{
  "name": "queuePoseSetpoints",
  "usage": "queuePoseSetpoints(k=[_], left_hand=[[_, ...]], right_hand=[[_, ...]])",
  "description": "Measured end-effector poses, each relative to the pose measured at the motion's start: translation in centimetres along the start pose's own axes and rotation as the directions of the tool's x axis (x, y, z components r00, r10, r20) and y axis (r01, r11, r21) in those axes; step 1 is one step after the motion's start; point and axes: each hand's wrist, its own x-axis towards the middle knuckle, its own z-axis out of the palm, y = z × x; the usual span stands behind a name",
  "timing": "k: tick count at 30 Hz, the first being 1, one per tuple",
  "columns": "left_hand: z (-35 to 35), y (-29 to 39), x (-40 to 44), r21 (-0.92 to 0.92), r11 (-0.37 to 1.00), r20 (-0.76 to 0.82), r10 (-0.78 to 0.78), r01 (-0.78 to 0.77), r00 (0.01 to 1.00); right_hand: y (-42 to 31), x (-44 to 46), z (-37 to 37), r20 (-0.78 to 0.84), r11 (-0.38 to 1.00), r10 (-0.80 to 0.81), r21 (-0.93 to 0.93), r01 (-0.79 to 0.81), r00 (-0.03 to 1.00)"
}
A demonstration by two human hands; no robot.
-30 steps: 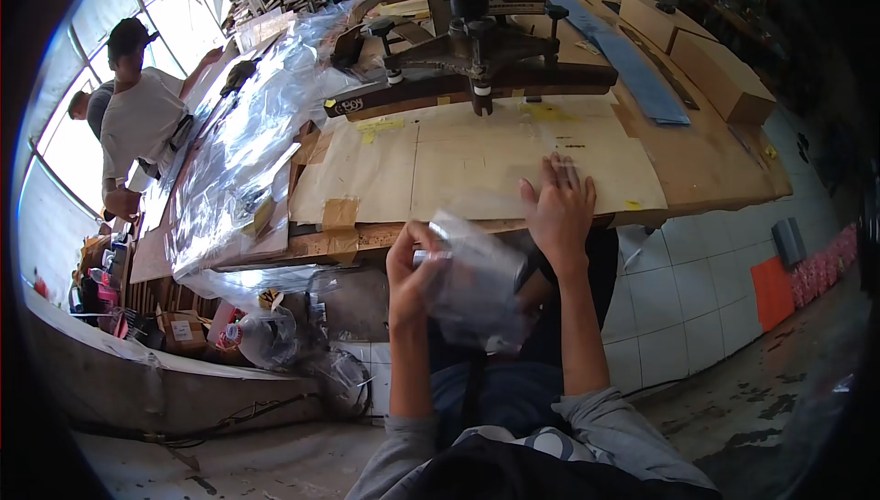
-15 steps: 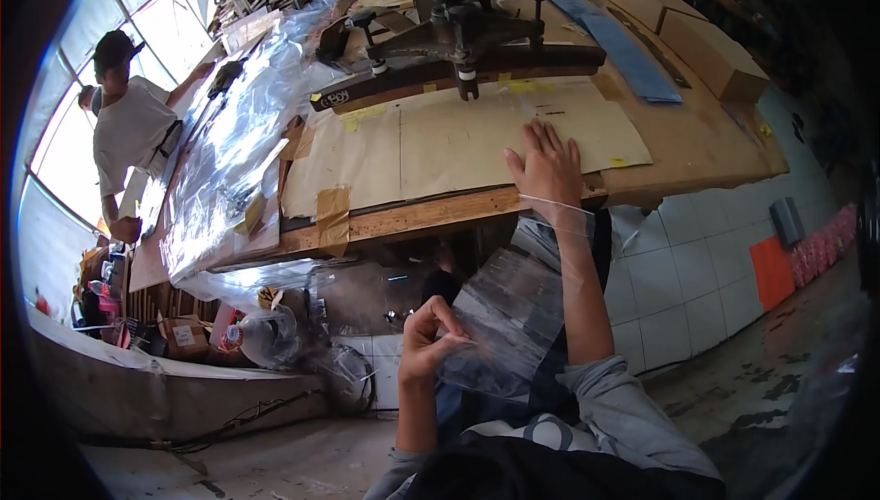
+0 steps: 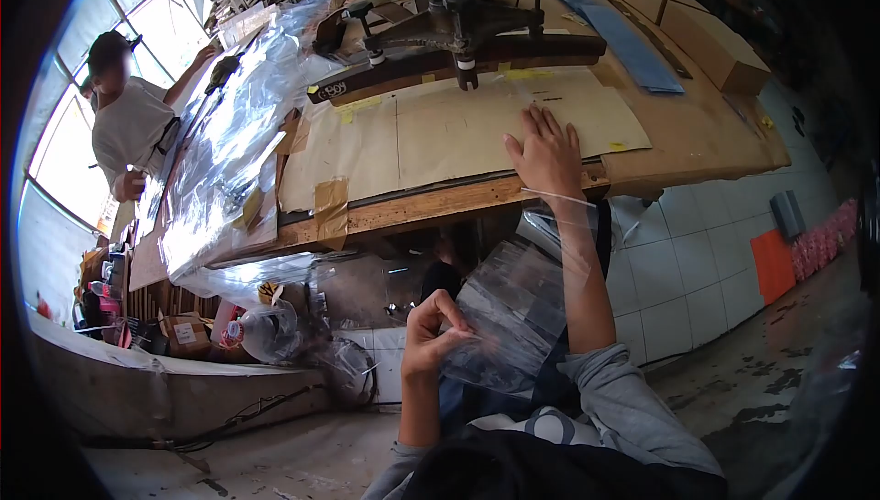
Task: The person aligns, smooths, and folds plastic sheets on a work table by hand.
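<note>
My left hand [image 3: 436, 333] is low in front of my body, thumb and fingers pinched on the edge of some clear plastic film [image 3: 509, 317]. The film hangs in loose layers between that hand and my right forearm; whether it is sheets or bags I cannot tell. My right hand [image 3: 547, 156] lies flat on a cream board [image 3: 458, 138], fingers spread. A strip of the plastic crosses its wrist. Above the board's far side hangs a machine with a long dark bar [image 3: 403, 83] and a central metal tip [image 3: 467, 74].
The wooden table edge [image 3: 403, 206] bears brown tape [image 3: 331, 208]. Shiny plastic sheeting [image 3: 229, 142] covers the left side, where a person [image 3: 133, 124] stands. A blue strip [image 3: 619, 37] and a cardboard box [image 3: 715, 46] lie at the right. A large clear bottle [image 3: 270, 333] sits below.
My hands keep nearly the same pose, with the right still flat on the board. The person at the left has raised their lower hand. Another person's arm shows at the top.
</note>
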Motion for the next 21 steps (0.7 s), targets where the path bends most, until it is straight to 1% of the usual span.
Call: queuePoseSetpoints(k=[4, 11, 21], left_hand=[[0.04, -0.24, 0.04, 0.005, 1.0, 0.016, -0.02, 0.02, 1.0], [0.35, -0.4, 0.34, 0.02, 0.999, 0.062, -0.047, 0.046, 0.997], [0.73, -0.75, 0.62, -0.001, 0.997, 0.085, -0.083, 0.083, 0.993]], right_hand=[[-0.23, 0.12, -0.12, 0.026, 1.0, 0.02, -0.013, -0.019, 0.999], [-0.13, 0.11, 0.04, 0.025, 1.0, 0.012, -0.024, -0.011, 1.0], [0.04, 0.05, 0.2, -0.028, 1.0, -0.012, -0.027, 0.011, 1.0]])
